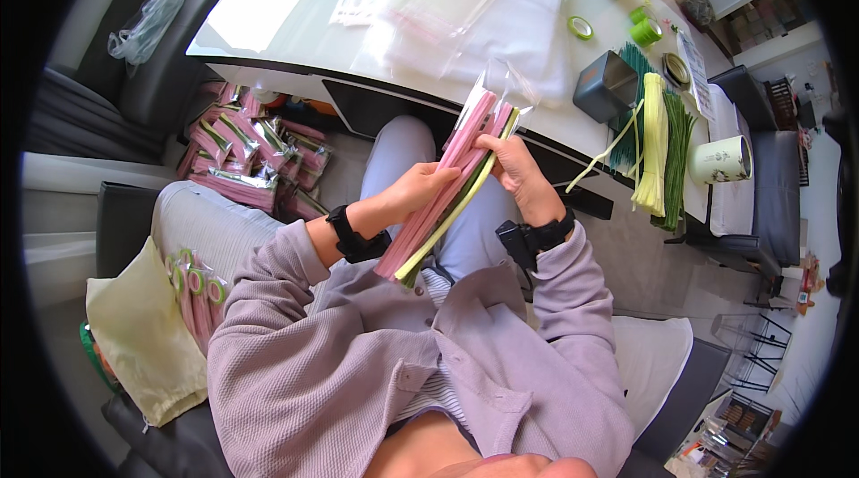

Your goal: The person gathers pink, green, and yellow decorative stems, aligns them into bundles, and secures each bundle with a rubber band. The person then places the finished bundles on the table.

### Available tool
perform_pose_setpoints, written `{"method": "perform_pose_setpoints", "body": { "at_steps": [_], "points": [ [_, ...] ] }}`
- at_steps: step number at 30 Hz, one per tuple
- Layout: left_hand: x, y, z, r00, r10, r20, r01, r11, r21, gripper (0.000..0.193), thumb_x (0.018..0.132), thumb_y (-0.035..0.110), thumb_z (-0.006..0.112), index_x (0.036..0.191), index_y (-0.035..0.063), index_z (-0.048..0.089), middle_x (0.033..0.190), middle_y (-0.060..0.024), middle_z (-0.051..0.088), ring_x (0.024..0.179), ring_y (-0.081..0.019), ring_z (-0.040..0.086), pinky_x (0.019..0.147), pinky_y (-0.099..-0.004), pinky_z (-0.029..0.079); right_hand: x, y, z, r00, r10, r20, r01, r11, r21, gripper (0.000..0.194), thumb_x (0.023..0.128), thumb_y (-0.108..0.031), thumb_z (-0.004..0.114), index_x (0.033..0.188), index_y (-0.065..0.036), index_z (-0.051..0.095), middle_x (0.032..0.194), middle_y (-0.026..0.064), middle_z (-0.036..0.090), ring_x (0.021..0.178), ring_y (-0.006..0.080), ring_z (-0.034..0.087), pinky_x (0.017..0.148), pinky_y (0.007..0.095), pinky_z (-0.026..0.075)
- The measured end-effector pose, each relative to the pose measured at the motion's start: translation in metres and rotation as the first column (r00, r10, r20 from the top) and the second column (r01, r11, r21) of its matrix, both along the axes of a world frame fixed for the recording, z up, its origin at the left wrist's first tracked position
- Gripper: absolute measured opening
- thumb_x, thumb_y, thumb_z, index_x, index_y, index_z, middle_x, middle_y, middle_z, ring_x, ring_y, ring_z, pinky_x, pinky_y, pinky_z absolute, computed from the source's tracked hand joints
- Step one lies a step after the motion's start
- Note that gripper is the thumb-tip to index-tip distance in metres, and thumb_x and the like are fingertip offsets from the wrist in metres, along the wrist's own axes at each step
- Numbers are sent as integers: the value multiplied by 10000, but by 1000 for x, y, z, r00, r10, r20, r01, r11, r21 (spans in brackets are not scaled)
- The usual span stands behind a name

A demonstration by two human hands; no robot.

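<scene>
A bundle of pink chenille stems (421, 231) lies slantwise between my two hands, above my lap. Along its right side run dark green stems and pale yellow stems (445, 231). The far end of the bundle sits inside a clear plastic sleeve (517, 80), near the table's front edge. My left hand (424, 188) grips the pink stems from the left, thumb on top. On the other side my right hand (511, 161) holds the bundle higher up, its thumb across the stems close to the sleeve. The fingers under the bundle are hidden.
Clear sleeves (443, 8) lie on the white table (268, 42). At right are a dark square holder (605, 85), yellow stems (651, 149), green stems (676, 163), a cup (721, 161) and green tape rolls (645, 31). Packed pink bundles (248, 149) are heaped below left.
</scene>
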State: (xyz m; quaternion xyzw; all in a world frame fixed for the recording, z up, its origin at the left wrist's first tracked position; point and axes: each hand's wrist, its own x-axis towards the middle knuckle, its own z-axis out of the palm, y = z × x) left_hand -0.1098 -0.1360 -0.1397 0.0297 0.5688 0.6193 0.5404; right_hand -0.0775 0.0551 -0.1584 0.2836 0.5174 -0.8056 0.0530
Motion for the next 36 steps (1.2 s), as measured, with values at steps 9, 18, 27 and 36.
{"method": "perform_pose_setpoints", "body": {
  "at_steps": [9,18,27,36],
  "points": [
    [-9,3,-2,978,96,188,-75,990,-117,342,887,292,541,1017,-21,582,852,-85,619,709,-159,605,643,-304,499,-4,3,1,997,75,32,-77,996,37,241,788,-48,624,1019,22,612,926,117,653,802,229,657,729,349,548],
    [-14,16,-5,990,137,21,-135,986,-98,310,878,209,562,1076,-29,569,920,-116,636,748,-157,624,669,-307,510,-2,3,4,994,104,-25,-104,995,0,229,792,-65,637,1007,15,620,925,105,656,803,216,659,721,338,550],
    [-19,23,-14,832,-95,-546,-43,971,-234,261,876,188,540,959,-42,631,767,-79,635,693,-117,587,643,-288,481,-2,0,7,988,146,-52,-141,986,92,195,817,-80,622,1001,-14,628,927,87,655,820,192,650,706,309,537],
    [-41,24,-1,658,-452,-602,207,877,-433,205,751,124,579,867,-37,631,691,-102,621,651,-153,590,608,-316,467,2,2,15,974,193,-122,-199,979,-42,206,804,-74,642,998,-13,611,910,85,647,816,189,641,733,310,527]
  ]
}}
